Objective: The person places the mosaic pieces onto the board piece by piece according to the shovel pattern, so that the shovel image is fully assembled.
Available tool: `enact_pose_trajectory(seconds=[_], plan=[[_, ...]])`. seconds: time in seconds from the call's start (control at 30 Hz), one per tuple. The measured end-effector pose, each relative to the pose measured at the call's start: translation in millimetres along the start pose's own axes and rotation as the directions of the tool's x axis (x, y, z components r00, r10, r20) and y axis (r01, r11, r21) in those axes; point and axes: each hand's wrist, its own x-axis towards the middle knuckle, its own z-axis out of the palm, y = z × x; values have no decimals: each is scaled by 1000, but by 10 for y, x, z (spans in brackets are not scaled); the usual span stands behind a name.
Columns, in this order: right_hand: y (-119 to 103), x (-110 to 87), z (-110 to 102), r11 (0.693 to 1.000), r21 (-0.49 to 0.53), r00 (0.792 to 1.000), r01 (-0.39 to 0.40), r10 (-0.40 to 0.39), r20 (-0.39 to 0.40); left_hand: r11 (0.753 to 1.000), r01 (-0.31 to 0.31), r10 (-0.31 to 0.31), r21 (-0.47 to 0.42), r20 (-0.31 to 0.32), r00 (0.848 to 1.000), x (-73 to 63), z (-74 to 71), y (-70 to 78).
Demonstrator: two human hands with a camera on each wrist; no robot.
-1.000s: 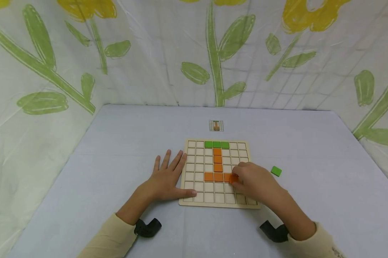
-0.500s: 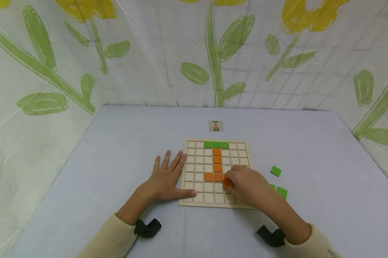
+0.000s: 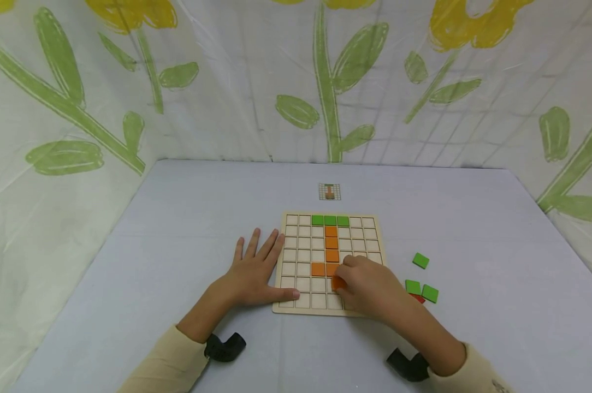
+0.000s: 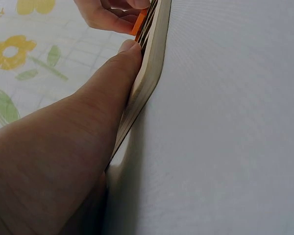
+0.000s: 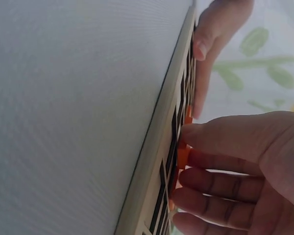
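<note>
A wooden grid board [image 3: 318, 301] lies on the table, with a row of green tiles [image 3: 330, 220] at its far edge and a column of orange tiles [image 3: 331, 243] running down from it. My left hand [image 3: 250, 279] rests flat at the board's left side, fingers spread, the thumb over the near-left cells. Thumb and fingers of my right hand [image 3: 372, 285] pinch an orange tile [image 5: 183, 156], held tilted right at the grid, just below the lower orange row [image 3: 318, 269]. Part of that row is hidden behind the right hand.
Right of the board lie several loose green tiles [image 3: 430, 293], with a red tile [image 3: 418, 298] partly showing under the right forearm. A small pattern card [image 3: 329, 192] lies beyond the board. A curtain with printed flowers [image 3: 227, 82] hangs behind the table.
My right hand has moved left over the board with the orange tile, toward the cells below the row. Loose green tiles and a red one have come into sight beside the forearm. The left hand stays put.
</note>
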Motion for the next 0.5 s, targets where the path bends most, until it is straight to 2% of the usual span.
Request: enact_pose_trajectory(seconds=[0.5], plan=[[-7, -8, 62, 996, 58, 995, 71, -67, -70, 1000, -2, 2, -16, -9, 1000, 2, 18, -5]])
